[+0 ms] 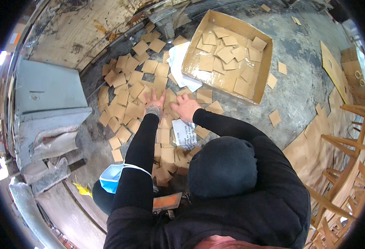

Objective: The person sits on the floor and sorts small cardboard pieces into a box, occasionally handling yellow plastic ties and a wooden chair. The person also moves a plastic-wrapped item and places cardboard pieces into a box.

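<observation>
Square brown cardboard pieces lie in a wide, loose heap on the floor, many overlapping. My left hand rests on the heap with its fingers spread, tattoo marks showing near the wrist. Just to its right, my right hand touches pieces with its fingers bent but apart. Neither hand visibly grips anything. Beyond my right hand stands a shallow open cardboard box lined with shiny tape, with several similar squares inside. A printed white sheet lies among the pieces below my right hand.
White paper lies along the box's left side. At left stands a grey metal cabinet. Stray squares are scattered on the concrete floor at right, near large cardboard sheets and wooden chair frames. A blue face mask hangs on my left arm.
</observation>
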A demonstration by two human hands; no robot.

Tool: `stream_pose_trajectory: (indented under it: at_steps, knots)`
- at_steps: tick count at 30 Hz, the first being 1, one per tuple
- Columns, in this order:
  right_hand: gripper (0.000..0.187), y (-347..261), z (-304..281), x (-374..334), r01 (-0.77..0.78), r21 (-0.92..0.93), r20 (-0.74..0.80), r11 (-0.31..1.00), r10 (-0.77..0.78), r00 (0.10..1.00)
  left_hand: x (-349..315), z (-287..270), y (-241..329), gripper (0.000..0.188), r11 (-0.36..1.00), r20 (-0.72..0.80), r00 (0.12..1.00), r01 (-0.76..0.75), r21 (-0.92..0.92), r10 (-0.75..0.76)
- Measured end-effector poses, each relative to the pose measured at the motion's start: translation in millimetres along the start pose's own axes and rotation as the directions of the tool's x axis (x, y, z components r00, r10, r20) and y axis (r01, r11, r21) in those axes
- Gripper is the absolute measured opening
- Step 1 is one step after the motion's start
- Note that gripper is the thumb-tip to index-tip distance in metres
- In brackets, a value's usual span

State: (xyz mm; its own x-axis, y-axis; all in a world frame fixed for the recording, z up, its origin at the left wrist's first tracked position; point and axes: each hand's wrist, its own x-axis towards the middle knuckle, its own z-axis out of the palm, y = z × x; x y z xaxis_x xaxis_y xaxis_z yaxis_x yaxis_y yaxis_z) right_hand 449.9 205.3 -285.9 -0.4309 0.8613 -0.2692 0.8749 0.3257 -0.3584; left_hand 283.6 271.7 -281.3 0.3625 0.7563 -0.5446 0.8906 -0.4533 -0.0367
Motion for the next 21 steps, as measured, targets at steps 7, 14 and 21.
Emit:
stream_pose_trajectory:
  at_steps: [7, 14, 21]
  knots:
    - [0.047, 11.3, -11.7, 8.5, 0.165, -0.228, 0.007, 0.96, -0.167, 0.986, 21.4, 40.7, -18.5, 0.076, 0.965, -0.051, 0.991, -0.111, 0.239, 0.126]
    - [0.044, 22.7, 4.8, 10.4, 0.255, -0.301, -0.168, 0.919, -0.315, 0.934, -15.4, 37.5, -3.8, 0.055, 0.987, -0.407, 0.904, -0.157, -0.028, 0.132]
    - [0.043, 12.2, -30.5, -2.2, 0.166, 0.092, -0.382, 0.982, -0.119, 0.917, -50.5, -28.2, 20.6, 0.038, 0.768, -0.323, 0.944, -0.161, -0.62, -0.063]
